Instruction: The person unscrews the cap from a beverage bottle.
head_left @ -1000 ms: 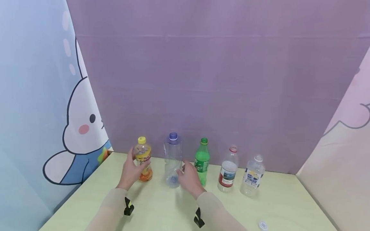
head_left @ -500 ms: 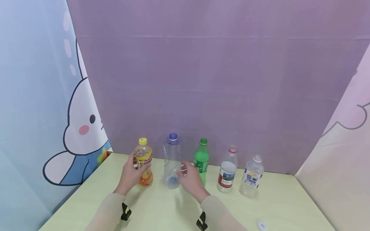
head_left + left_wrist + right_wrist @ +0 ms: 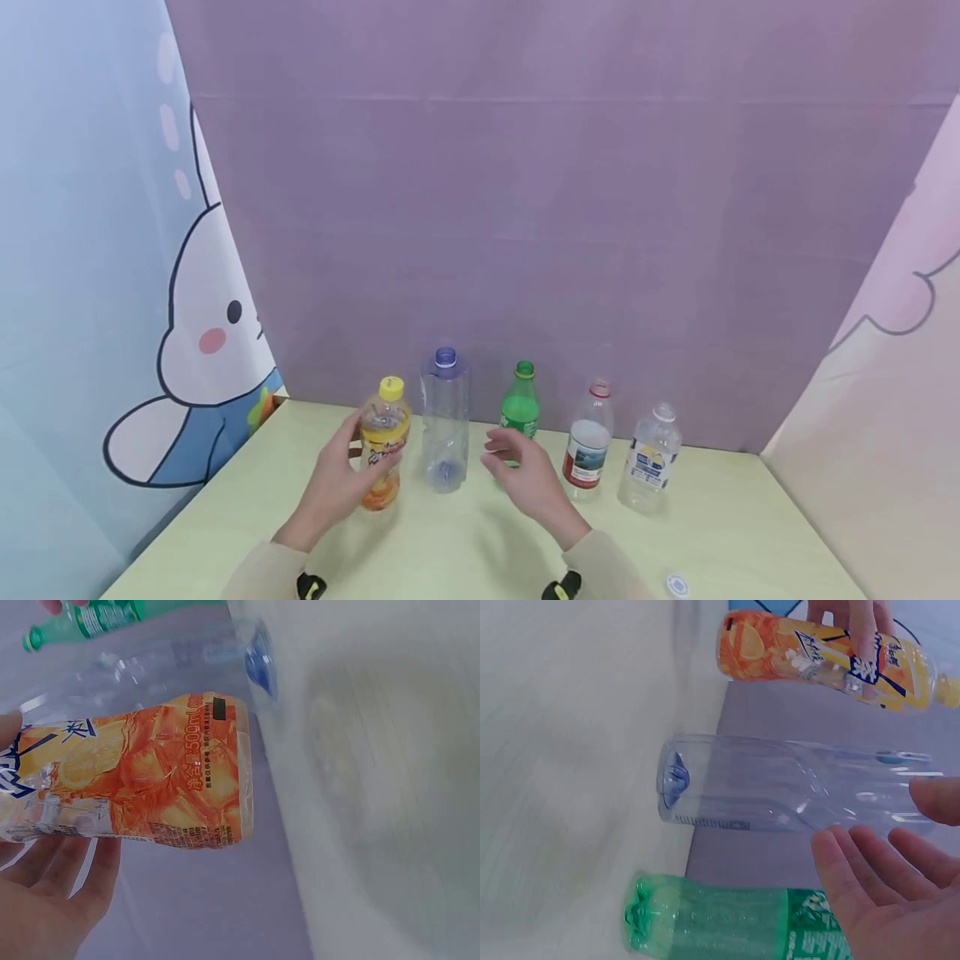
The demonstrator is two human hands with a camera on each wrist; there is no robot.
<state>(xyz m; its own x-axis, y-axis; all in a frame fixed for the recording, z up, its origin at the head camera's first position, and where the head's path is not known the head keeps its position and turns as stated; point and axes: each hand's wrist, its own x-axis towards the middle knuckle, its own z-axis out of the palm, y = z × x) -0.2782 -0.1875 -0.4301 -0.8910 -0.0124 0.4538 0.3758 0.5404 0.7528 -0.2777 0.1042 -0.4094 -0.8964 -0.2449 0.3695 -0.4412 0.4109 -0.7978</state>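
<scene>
My left hand [image 3: 330,487] grips a yellow-capped drink bottle [image 3: 384,437] around its middle, with the thumb in front and the fingers behind. Its orange and yellow label shows lemon and ice in the left wrist view. The bottle's base looks raised off the table in the right wrist view. My right hand [image 3: 534,482] holds nothing; its fingers are relaxed and apart, in front of a green bottle [image 3: 521,408]. Between the hands stands a tall clear bottle [image 3: 446,425] with a blue capless neck. The green bottle is uncapped too, its lower part hidden by my right hand.
Farther right stand a clear bottle [image 3: 588,454] with a red neck ring and another clear bottle [image 3: 649,465] with a blue-and-white label. A white cap [image 3: 677,586] lies near the front right of the pale table [image 3: 735,525]. A purple curtain [image 3: 525,217] hangs behind.
My left hand has brought the yellow-capped bottle toward me and slightly right. The right hand has drawn away from the blue-necked bottle, rightward, now overlapping the green one in the head view.
</scene>
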